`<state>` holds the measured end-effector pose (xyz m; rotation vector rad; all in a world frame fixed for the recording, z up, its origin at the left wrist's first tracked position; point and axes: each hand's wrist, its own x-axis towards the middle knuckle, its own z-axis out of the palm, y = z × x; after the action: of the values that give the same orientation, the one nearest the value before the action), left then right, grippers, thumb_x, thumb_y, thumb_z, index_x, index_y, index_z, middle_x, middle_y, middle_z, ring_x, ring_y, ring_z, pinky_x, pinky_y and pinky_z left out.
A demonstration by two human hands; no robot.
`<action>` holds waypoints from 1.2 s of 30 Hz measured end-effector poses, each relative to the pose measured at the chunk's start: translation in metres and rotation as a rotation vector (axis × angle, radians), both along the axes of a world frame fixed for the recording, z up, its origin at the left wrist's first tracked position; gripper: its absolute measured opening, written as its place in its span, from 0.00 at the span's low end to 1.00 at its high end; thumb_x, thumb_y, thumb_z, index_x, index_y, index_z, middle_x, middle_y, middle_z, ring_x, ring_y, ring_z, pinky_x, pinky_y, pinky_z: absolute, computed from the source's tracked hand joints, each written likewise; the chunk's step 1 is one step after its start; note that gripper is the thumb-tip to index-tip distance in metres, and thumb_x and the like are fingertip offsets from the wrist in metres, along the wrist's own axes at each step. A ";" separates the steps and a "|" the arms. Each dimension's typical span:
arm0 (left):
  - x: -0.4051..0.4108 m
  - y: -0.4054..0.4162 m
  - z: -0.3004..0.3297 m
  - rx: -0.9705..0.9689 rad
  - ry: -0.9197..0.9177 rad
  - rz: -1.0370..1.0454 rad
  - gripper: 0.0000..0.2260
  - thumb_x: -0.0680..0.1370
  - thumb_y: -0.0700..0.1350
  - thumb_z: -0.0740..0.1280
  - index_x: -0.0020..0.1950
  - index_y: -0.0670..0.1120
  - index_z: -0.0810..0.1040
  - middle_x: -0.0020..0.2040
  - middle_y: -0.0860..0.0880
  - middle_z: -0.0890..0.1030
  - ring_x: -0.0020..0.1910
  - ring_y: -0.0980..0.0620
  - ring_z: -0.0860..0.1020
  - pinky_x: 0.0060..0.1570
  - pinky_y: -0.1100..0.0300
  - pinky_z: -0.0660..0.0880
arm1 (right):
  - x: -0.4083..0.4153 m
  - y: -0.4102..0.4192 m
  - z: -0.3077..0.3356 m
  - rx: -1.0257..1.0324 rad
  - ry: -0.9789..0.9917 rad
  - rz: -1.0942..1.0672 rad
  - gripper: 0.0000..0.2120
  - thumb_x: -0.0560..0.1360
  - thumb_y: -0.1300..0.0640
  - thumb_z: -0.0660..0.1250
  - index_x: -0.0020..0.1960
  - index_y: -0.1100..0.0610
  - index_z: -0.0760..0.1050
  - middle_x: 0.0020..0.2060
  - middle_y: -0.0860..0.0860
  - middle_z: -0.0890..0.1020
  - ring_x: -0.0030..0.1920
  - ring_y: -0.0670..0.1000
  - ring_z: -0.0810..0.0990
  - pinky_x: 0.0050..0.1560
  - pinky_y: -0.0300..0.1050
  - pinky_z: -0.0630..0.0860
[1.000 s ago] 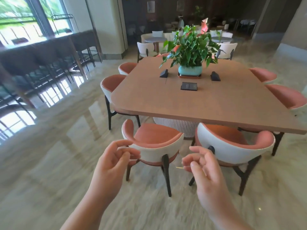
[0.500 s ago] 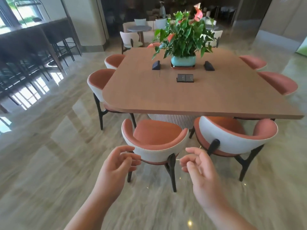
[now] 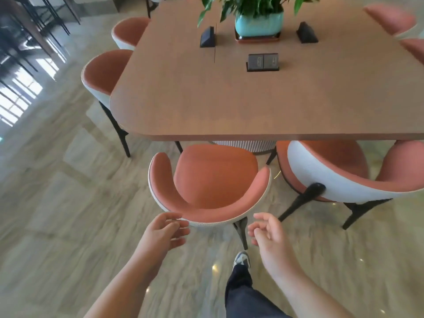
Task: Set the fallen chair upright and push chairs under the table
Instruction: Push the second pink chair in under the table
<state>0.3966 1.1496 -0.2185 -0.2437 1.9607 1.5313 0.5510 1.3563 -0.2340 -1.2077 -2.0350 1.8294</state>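
Step in hand, my read: push the near chair under the wooden table. It stands upright on the marble floor, seat mostly out from the table's near edge, only the front just under. No fallen chair in view, so the uprighting part looks done or is out of frame.

Hands:
- left hand: half open, fingers loosely curled, holding nothing. Fingertips at or just touching the left end of the backrest rim; can't tell if there's contact.
- right hand: half open, fingers curled, empty. Just beside the backrest's right end, above the rear leg, not on it.

How to do it well:
- Grip the backrest top rim w/ both hands, symmetric about centre. Uneven push = chair yaws.
- Push low and level, straight fwd. Polished floor, so legs should slide easily; don't shove.
- Watch the right side: neighbour chair sits near, its black rear leg angled toward this one. Keep the line straight to avoid a clash.
- Curved arms may meet the tabletop edge; clearance not visible from here, so go slow and stop on contact.
- Pedestal base under the table is right ahead of the seat; likely the travel limit.
- Own foot is near the rear leg; keep it back.

Tabletop: potted plant, socket box. Not in the way.
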 end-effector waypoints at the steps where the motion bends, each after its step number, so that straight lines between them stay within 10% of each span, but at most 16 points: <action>1: -0.009 0.006 -0.007 -0.021 -0.014 -0.013 0.10 0.84 0.33 0.62 0.59 0.42 0.81 0.52 0.41 0.88 0.45 0.47 0.87 0.51 0.46 0.83 | -0.012 0.006 -0.007 -0.031 -0.044 0.000 0.14 0.80 0.65 0.60 0.59 0.49 0.75 0.46 0.50 0.84 0.46 0.50 0.83 0.53 0.55 0.81; 6: -0.069 0.022 -0.061 -0.201 -0.104 0.048 0.09 0.81 0.40 0.68 0.61 0.46 0.78 0.58 0.44 0.85 0.52 0.48 0.84 0.49 0.51 0.81 | -0.076 0.037 -0.056 -0.282 -0.296 -0.147 0.15 0.79 0.63 0.62 0.65 0.55 0.71 0.50 0.55 0.80 0.40 0.51 0.79 0.49 0.54 0.81; 11: -0.143 0.022 -0.119 -0.370 -0.215 0.194 0.41 0.78 0.47 0.76 0.84 0.45 0.57 0.75 0.40 0.71 0.65 0.41 0.77 0.69 0.39 0.74 | -0.118 0.056 -0.092 -0.631 -0.420 -0.407 0.28 0.79 0.55 0.70 0.75 0.53 0.62 0.50 0.54 0.74 0.50 0.54 0.78 0.53 0.60 0.82; 13: -0.173 0.021 -0.142 -0.341 -0.287 0.286 0.45 0.77 0.48 0.78 0.85 0.44 0.53 0.76 0.41 0.70 0.65 0.41 0.77 0.62 0.41 0.77 | -0.135 0.062 -0.105 -0.702 -0.423 -0.462 0.24 0.79 0.53 0.71 0.70 0.56 0.66 0.58 0.60 0.76 0.56 0.61 0.80 0.50 0.63 0.82; 18: -0.231 0.016 -0.185 -0.232 -0.522 0.318 0.26 0.76 0.50 0.78 0.71 0.44 0.76 0.65 0.38 0.83 0.53 0.39 0.83 0.48 0.35 0.82 | -0.159 0.062 -0.132 -0.861 -0.369 -0.686 0.19 0.76 0.54 0.74 0.64 0.51 0.71 0.60 0.57 0.79 0.55 0.61 0.80 0.40 0.60 0.80; 36: -0.247 0.007 -0.204 -0.317 -0.339 0.145 0.13 0.78 0.42 0.72 0.57 0.57 0.78 0.55 0.45 0.85 0.49 0.39 0.85 0.32 0.47 0.84 | -0.148 0.071 -0.174 -0.732 -0.385 -0.687 0.15 0.76 0.63 0.70 0.61 0.56 0.75 0.54 0.57 0.84 0.52 0.60 0.82 0.43 0.58 0.82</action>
<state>0.1493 1.1565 -0.4221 -0.7433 1.9302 1.1641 0.4030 1.4275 -0.4085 -2.2186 -0.7915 2.0805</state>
